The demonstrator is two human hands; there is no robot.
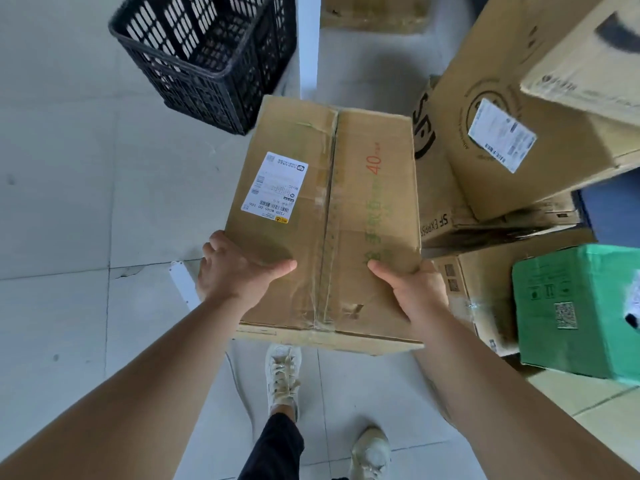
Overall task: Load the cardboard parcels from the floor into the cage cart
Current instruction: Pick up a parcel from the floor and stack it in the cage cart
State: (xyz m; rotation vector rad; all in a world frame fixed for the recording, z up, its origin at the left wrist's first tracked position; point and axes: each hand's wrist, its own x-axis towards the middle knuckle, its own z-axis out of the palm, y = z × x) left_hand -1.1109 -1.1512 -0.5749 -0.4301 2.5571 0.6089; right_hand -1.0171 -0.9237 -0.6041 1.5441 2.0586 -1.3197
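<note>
- A taped cardboard parcel (325, 216) is held aloft, the left hand (235, 271) and right hand (415, 289) clamped on its near corners.
- Stiff walls are judged firm; support from beneath seems safest.
- More boxes (519, 140) are stacked at three o'clock.

Brown cardboard parcel (325, 220): rectangular, taped along the centre seam, white shipping label on its left flap, red "40" printed on the right. Held level above the floor. More parcels (502, 161) are stacked at right.
</note>
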